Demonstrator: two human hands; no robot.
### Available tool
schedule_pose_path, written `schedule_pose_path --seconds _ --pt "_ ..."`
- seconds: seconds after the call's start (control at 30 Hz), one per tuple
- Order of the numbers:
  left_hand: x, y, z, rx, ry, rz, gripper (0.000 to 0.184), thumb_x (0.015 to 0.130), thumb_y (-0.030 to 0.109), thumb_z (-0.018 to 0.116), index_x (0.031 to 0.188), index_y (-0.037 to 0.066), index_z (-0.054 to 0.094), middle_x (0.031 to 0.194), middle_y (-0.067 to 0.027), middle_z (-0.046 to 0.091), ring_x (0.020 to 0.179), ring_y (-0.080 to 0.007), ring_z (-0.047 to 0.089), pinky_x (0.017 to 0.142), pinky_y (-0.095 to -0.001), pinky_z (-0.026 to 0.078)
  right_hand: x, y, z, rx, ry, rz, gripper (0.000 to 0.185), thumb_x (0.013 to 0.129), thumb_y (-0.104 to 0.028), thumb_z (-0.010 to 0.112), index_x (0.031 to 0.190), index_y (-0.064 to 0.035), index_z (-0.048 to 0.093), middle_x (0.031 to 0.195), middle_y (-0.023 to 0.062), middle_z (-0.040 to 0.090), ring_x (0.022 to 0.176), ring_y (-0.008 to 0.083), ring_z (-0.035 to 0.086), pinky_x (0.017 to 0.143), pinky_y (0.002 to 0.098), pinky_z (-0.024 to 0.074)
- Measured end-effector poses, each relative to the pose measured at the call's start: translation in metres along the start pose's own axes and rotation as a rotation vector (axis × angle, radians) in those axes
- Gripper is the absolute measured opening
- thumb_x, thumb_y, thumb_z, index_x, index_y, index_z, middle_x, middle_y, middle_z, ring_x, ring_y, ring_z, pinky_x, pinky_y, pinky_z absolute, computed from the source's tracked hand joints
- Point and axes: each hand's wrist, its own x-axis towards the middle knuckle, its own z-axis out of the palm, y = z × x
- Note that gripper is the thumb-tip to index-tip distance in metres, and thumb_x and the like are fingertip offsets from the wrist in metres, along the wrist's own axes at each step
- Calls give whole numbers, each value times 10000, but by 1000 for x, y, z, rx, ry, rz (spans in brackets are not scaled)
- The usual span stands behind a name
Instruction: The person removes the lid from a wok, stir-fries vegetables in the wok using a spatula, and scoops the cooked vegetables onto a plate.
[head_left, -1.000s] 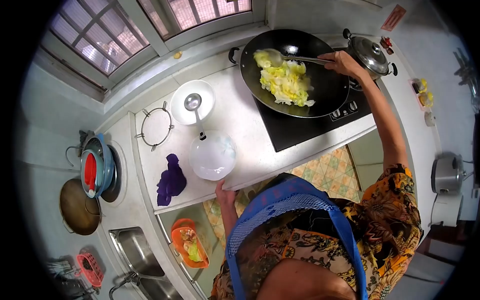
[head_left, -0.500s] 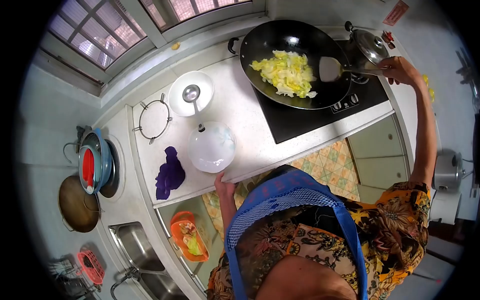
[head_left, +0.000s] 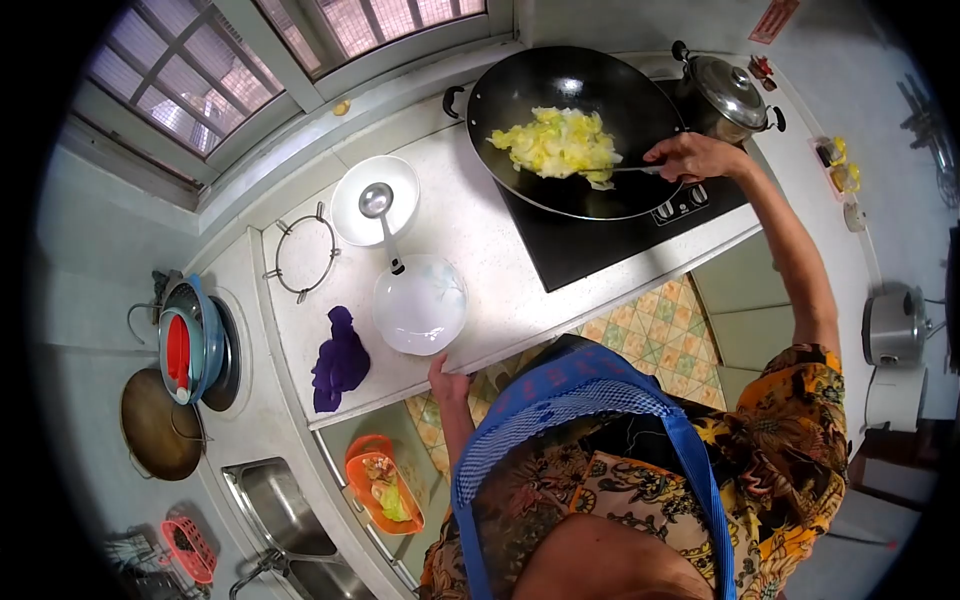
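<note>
My right hand [head_left: 695,157] is wrapped round the handle of a wok spatula [head_left: 638,169] at the right side of the big black wok [head_left: 520,85]. The spatula's blade is out of sight, under or behind the pile of chopped pale-green cabbage [head_left: 560,142] in the wok. At the counter's front edge is my left hand [head_left: 449,382], its fingers partly apart and one stretched up close to the rim of a white plate [head_left: 420,305]. Whether it touches the plate I cannot tell. A steel ladle [head_left: 377,201] lies across a white bowl [head_left: 349,218] and toward the plate.
A lidded steel pot [head_left: 722,95] stands right of the wok on the black stove [head_left: 550,250]. On the left are a purple cloth [head_left: 340,365], a metal ring stand [head_left: 281,262] and a sink [head_left: 285,510]. An orange basket [head_left: 372,444] with food scraps hangs below the counter.
My right hand has moved left, bringing the spatula from the wok's right side into the cabbage. The cabbage is heaped closer together. My left hand stays by the plate.
</note>
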Motion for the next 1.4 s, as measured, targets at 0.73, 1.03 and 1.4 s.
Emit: schedule_pose_path --seconds 0.73,1.03,1.4 --pt "0 4 0 42 21 -36 494 749 209 501 1202 49 386 1207 -150 441 1076 -349 440 814 -505 381 26 -16 46 473 254 -26 332 876 -158 479 1181 -33 515 707 -19 501 497 34 391 396 165 295" --pt "0 1 1 67 93 -20 527 727 212 516 1211 63 369 1234 -145 413 1109 -348 410 836 -522 354 -72 2 23 492 304 32 345 900 -183 452 1216 -47 480 695 -22 517 451 23 363 364 163 253" --pt "3 2 -3 42 93 -36 577 709 210 534 1234 66 343 1262 -156 391 1154 -363 372 877 -547 324 -90 18 48 586 305 -83 308 924 -169 419 1177 3 454 651 11 546 424 32 396 388 165 321"
